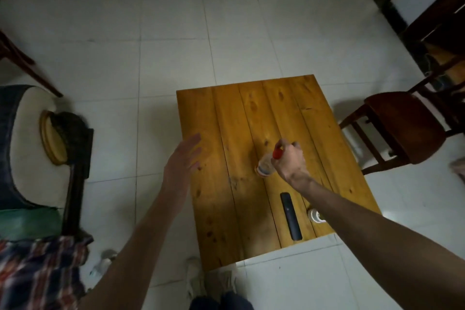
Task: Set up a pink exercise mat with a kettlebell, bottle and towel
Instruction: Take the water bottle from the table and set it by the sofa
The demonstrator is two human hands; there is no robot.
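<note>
A clear plastic bottle with a red cap stands on the yellow wooden table. My right hand grips it around the neck and cap. My left hand hovers over the table's left edge, palm down, fingers spread, holding nothing. No pink mat, kettlebell or towel shows in view.
A black remote and a small white jar lie on the table's near right part. A dark wooden chair stands to the right. At left an armchair holds a round woven item; plaid cloth lies below it. White floor tiles surround everything.
</note>
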